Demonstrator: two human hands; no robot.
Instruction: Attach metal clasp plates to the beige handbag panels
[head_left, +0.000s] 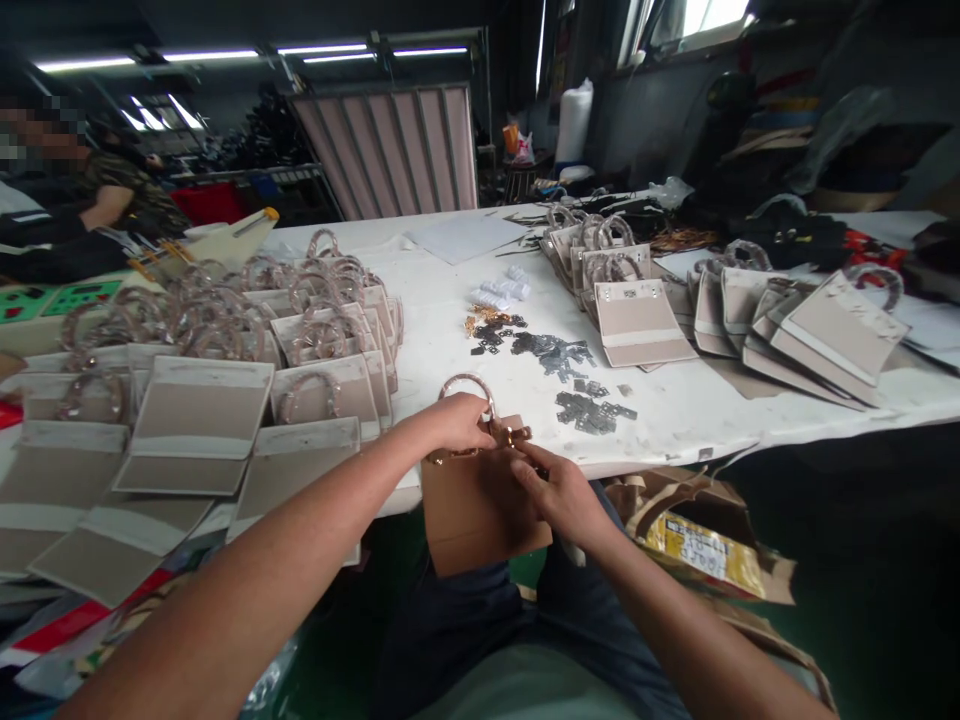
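At the front table edge, in the head view, a brown bag panel [469, 515] leans over my lap with its top edge against the table. A curved handle [466, 380] wrapped in clear plastic rises from that top edge. My left hand [463, 425] is closed at the handle's base, fingers bent down at the panel's top edge. Gold-coloured fittings [510, 437] sit between my two hands. My right hand [559, 490] pinches the upper right part of the panel, thumb on the face. The fingertips of both hands are partly hidden.
Many beige handled bag panels [196, 415] cover the table's left; more beige panels [641, 325] stand at right. Grey metal plates [592, 410], gold-coloured pieces [480, 318] and small white bundles [499, 292] lie between. A paper bag [697, 545] is below right. A co-worker [124, 190] sits far left.
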